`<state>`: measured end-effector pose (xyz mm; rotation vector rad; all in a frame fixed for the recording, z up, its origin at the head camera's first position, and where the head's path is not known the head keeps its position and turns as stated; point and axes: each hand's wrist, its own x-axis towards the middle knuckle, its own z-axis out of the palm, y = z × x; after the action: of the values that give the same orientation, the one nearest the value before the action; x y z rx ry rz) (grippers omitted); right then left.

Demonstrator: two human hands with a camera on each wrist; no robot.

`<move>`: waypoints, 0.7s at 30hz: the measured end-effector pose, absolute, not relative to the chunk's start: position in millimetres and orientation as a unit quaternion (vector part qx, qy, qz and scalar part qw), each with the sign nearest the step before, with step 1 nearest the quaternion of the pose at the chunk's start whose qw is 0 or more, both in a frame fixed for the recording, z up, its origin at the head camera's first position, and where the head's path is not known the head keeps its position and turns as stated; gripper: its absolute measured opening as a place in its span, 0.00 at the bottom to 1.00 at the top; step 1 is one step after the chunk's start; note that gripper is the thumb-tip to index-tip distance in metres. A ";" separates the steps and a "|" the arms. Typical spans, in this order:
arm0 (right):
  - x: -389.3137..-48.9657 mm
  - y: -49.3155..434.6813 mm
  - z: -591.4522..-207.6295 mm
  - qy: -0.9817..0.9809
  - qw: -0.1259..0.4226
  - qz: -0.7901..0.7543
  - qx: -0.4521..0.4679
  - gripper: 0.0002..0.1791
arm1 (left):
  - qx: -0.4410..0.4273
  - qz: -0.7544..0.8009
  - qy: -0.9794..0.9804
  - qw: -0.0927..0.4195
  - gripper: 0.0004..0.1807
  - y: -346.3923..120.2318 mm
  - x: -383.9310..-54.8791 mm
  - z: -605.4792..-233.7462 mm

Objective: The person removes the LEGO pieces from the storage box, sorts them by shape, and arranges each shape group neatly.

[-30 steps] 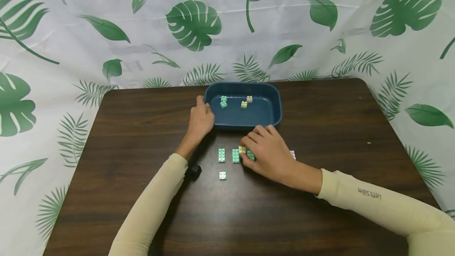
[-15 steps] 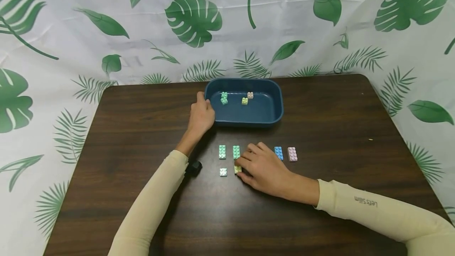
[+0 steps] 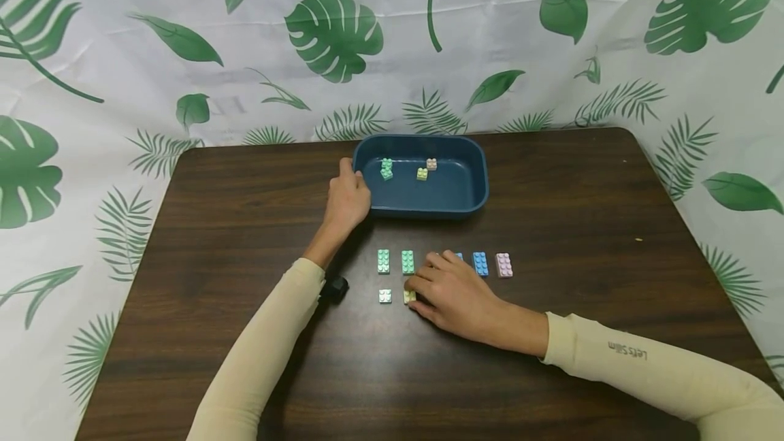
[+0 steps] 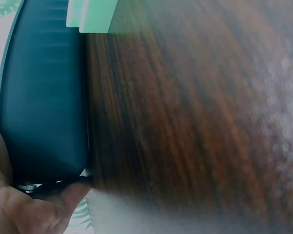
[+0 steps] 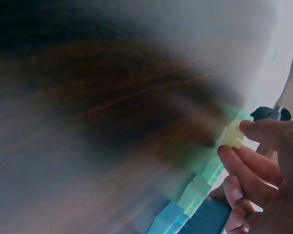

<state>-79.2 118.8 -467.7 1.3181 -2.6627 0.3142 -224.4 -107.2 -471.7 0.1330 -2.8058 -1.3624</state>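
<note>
While R hand [image 3: 453, 301] pinches yellow brick [image 3: 409, 297], set it flat, in line w/ pale brick [image 3: 384, 297]; seating's unclear, L hand [image 3: 348, 203] grips tray [image 3: 450, 189].

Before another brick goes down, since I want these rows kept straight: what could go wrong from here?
The right hand, pinching the yellow brick, could nudge the green brick just beyond it. It might also bump the blue brick it partly hides. The left hand holds the tray; a tug could slide the small bricks inside.
</note>
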 end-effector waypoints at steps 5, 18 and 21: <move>-78.0 118.8 -468.8 -0.892 0.060 0.104 0.435 0.12 | 0.043 -0.436 -0.899 0.007 0.21 -106.5 -223.9 -472.2; -76.2 118.3 -469.9 -0.896 0.066 0.115 0.425 0.19 | 0.043 -0.437 -0.898 0.006 0.21 -106.1 -223.9 -471.3; -76.0 118.3 -467.2 -0.898 0.075 0.117 0.417 0.26 | 0.044 -0.438 -0.898 0.003 0.22 -106.8 -223.3 -470.5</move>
<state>-76.0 118.3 -467.2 1.2503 -2.6947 0.3503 -223.3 -106.8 -470.5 0.1382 -2.8150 -1.3724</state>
